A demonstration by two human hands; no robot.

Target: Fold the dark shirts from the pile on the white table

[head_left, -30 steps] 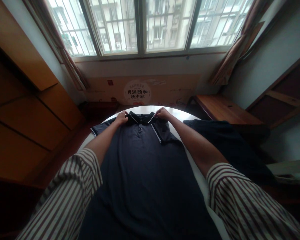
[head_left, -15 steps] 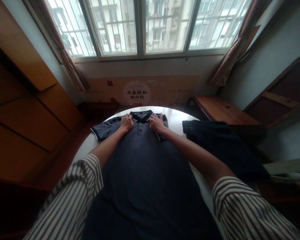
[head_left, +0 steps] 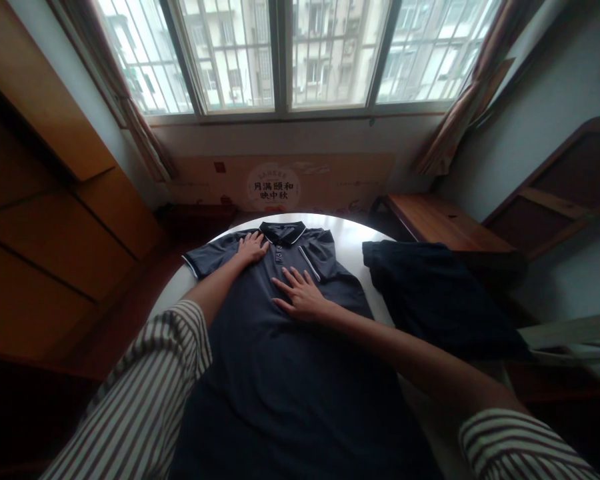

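Note:
A dark polo shirt (head_left: 280,360) lies front side up over a white round table (head_left: 353,235), its collar at the far end and its body running toward me. White trim edges the collar and sleeves. My left hand (head_left: 253,247) rests flat on the shirt just left of the button placket, fingers spread. On the chest, right of and below the buttons, my right hand (head_left: 303,295) lies open with fingers apart. The shirt's right sleeve is folded inward over the chest, while the left one sticks out sideways.
Dark folded trousers or similar cloth (head_left: 430,293) lie on the table's right side. Beyond stands a wooden desk (head_left: 445,217) by the right wall. Wooden cabinets (head_left: 35,247) line the left. A barred window (head_left: 280,60) with curtains is ahead, above a printed banner (head_left: 320,180).
My right hand has let go near the collar and moved down onto the chest, fingers now spread. My left hand has loosened from its grip and flattened on the shirt.

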